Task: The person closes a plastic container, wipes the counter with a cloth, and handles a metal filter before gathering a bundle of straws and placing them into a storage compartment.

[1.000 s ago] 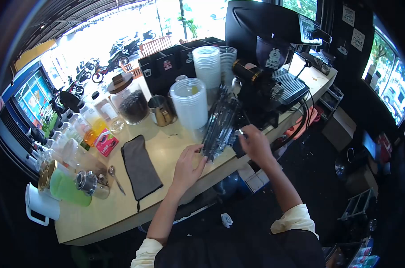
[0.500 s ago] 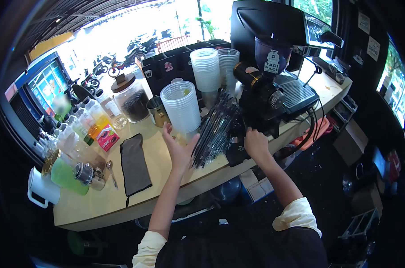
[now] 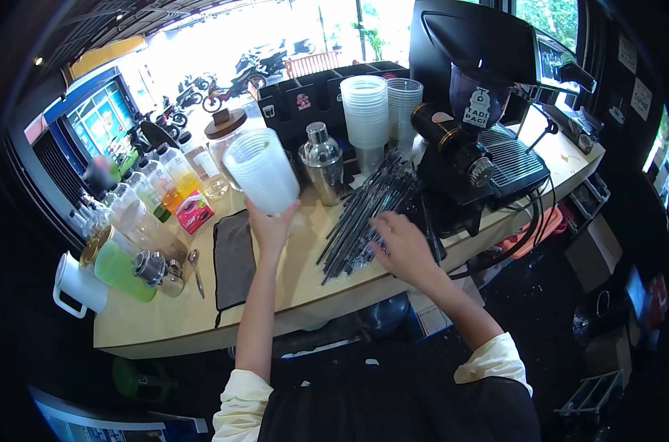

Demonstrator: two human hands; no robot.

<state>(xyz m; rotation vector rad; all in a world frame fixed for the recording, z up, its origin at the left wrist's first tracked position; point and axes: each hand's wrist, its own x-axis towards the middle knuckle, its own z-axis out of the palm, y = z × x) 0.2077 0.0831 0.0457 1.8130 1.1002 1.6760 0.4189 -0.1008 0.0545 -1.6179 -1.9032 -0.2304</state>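
at the straws (image 3: 353, 222); right hand (image 3: 403, 250) splayed palm-down

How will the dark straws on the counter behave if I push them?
The straws would probably spread rather than slide together, since they lie at uneven angles. Their shine hints they may be slippery. Being thin, each is likely light.
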